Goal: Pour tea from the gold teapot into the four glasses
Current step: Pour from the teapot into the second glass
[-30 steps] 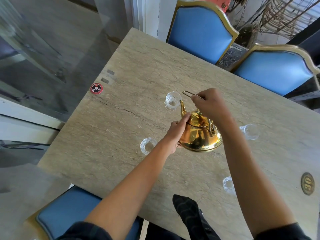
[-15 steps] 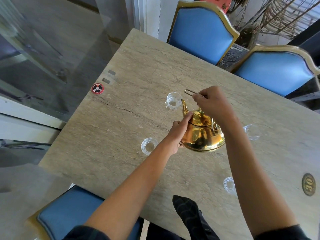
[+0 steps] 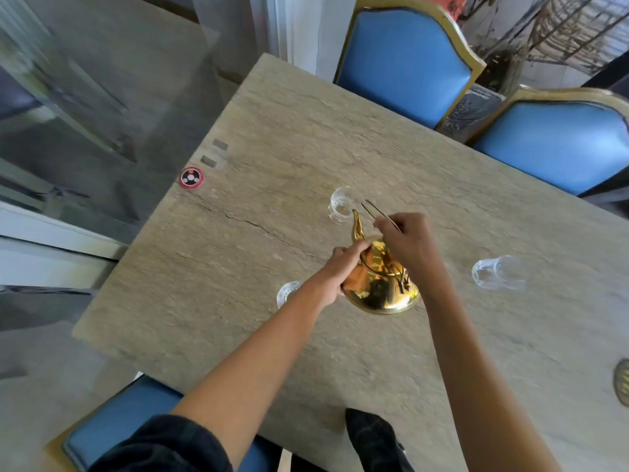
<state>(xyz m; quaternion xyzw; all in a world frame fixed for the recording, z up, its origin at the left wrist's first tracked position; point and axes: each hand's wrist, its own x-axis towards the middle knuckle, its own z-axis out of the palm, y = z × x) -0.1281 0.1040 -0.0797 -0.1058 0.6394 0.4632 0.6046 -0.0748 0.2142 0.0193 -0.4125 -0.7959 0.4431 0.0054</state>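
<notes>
Right hand (image 3: 410, 241) has its fingers (image 3: 384, 226) closed around the thin wire handle (image 3: 374, 209) of the gold teapot (image 3: 379, 286), gripping it from above. Left hand (image 3: 342, 267) comes in from the side, fingers (image 3: 360, 246) pressed together against the teapot's lid area near the base of the spout (image 3: 357, 226). The teapot is tipped forward, away from the person, its rounded belly lifted and facing the camera, the spout aimed at the far glass (image 3: 338, 204) and its tip right at that glass's near rim. Whether any tea is flowing, too blurred to tell.

Outward from there: a second glass (image 3: 287, 292) sits on the tabletop (image 3: 272, 131) just left of the left wrist, partly hidden by it. A third glass (image 3: 490, 274) stands well off to the right of the teapot. Near the tabletop's left edge lies a small red-and-black round disc (image 3: 191, 177). Two blue padded chairs, one (image 3: 405, 56) and another (image 3: 558, 141), stand at the far side.
</notes>
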